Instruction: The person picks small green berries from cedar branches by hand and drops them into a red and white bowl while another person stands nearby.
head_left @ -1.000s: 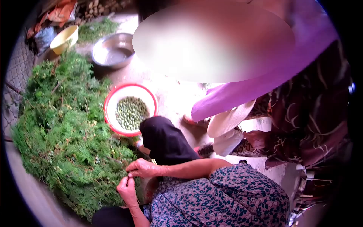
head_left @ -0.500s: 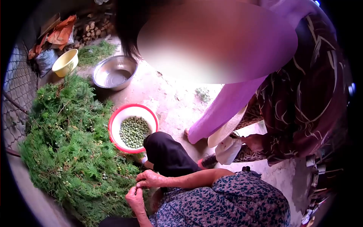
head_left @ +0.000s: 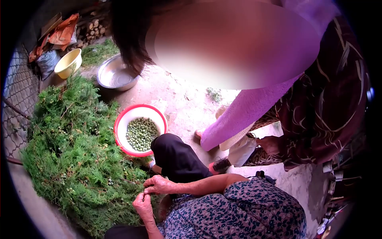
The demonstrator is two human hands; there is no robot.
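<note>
My right hand [head_left: 160,185] and my left hand [head_left: 143,205] meet at the fingertips, at the near right edge of a big heap of green sprigs [head_left: 79,159]. Both are closed in a pinch on something too small to make out. A thin twig lies just left of my right hand. Above them, beside my dark-trousered knee [head_left: 179,157], stands a white basin with a red rim [head_left: 161,119], holding many small round green fruits [head_left: 141,134]. Similar small fruits show among the sprigs.
A person in a purple scarf [head_left: 254,103] and dark patterned clothes leans in from the upper right, a hand [head_left: 270,144] near a white cloth [head_left: 242,153]. Farther back stand a metal bowl [head_left: 115,75], a yellow basin [head_left: 68,63] and stacked firewood [head_left: 94,30].
The other person's head and hair have shifted lower and cover more of the metal bowl's edge. The scarf's upper part has moved right. My hands keep nearly the same pinched pose.
</note>
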